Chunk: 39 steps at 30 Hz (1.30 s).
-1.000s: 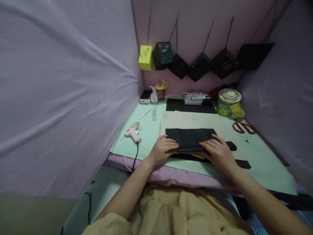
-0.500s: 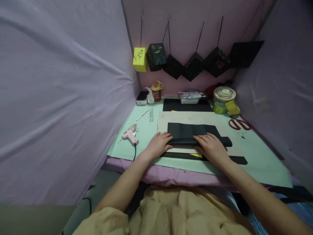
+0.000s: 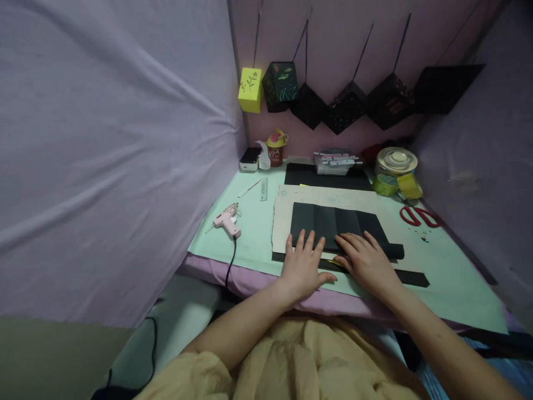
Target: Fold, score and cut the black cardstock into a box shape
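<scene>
A sheet of black paper (image 3: pixel 325 219) with upright crease lines lies on a cream board (image 3: pixel 283 216), its near edge folded over. My left hand (image 3: pixel 302 269) rests on that near edge with fingers spread and the thumb stretched to the right. On the fold to its right, my right hand (image 3: pixel 366 258) lies with fingers extended and its thumb by the front edge. Beyond my right hand, a rolled end of the black paper sticks out. Under the board, a black strip (image 3: pixel 412 278) and a bit of yellow show at the front.
A pink glue gun (image 3: pixel 227 220) with a cord lies left, near a small ruler (image 3: pixel 264 189) and a thin white tool (image 3: pixel 249 189). Red-handled scissors (image 3: pixel 420 216) lie right. Pens (image 3: pixel 338 161), tape rolls (image 3: pixel 396 161) and a cup (image 3: pixel 275 153) stand behind. Paper boxes (image 3: pixel 280 86) hang above.
My left hand has moved right from the black paper's left corner onto its front fold, fingers now spread. My right hand stays on the fold. The camera view has shifted slightly.
</scene>
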Motion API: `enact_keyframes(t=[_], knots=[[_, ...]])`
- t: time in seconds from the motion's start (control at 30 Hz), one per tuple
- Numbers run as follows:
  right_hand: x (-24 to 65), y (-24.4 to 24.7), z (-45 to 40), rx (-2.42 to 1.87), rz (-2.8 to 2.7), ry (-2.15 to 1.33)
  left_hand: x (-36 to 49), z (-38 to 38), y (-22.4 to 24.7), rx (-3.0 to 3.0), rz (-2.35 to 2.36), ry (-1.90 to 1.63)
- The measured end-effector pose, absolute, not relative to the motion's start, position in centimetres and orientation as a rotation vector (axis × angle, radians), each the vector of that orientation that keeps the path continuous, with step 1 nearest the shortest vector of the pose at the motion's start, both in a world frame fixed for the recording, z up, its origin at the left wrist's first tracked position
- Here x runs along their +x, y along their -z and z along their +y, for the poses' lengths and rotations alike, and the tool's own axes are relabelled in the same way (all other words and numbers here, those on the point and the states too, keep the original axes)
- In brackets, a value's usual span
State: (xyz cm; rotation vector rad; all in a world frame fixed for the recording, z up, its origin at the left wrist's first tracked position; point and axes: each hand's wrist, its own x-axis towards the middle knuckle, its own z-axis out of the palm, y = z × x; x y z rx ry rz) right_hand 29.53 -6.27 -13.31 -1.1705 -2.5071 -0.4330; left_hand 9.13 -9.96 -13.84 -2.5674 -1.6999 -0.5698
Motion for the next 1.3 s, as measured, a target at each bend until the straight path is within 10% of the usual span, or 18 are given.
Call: enact_keyframes(t=[1.3], knots=[[28.1, 14.5, -7.3, -1.217, -2.648, 0.216, 8.4, -9.6, 13.2, -2.667, -1.721, 0.283]])
